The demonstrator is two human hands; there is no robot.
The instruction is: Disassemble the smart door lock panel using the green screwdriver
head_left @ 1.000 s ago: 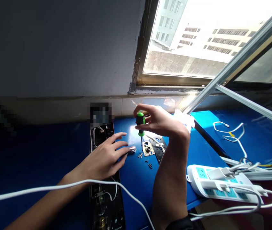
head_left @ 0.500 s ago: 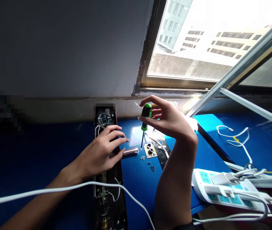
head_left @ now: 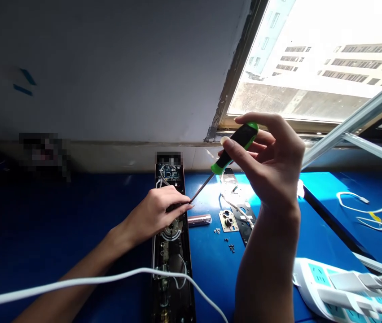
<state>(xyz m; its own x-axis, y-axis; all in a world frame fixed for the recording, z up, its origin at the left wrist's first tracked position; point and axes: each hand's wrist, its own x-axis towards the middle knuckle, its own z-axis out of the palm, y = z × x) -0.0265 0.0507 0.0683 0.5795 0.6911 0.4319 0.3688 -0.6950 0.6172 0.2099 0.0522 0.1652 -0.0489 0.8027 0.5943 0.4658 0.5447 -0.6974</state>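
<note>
My right hand (head_left: 271,157) grips a green-and-black screwdriver (head_left: 236,146), its shaft slanting down to the left. At the screwdriver's tip, the thumb and fingertips of my left hand (head_left: 159,211) are pinched together; whatever is between them is too small to make out. Beneath my left hand lies a long, narrow black housing (head_left: 173,296), open, with a circuit board (head_left: 170,173), wires and metal parts inside. Beside it rest a shiny cylinder (head_left: 199,220), a square metal plate with a round fitting (head_left: 228,221), silver screws (head_left: 217,231) and dark screws (head_left: 231,247).
A black perforated panel (head_left: 244,211) with a white cable lies behind the metal plate. One white cable (head_left: 110,279) crosses the foreground above the housing. At right are a power strip (head_left: 318,278) with plugs and a metal frame bar (head_left: 352,121). A window is behind.
My right hand has raised and tilted the screwdriver, bringing its tip from near the silver screws to my left fingertips. My left fingers have gone from spread to pinched. The view has shifted left.
</note>
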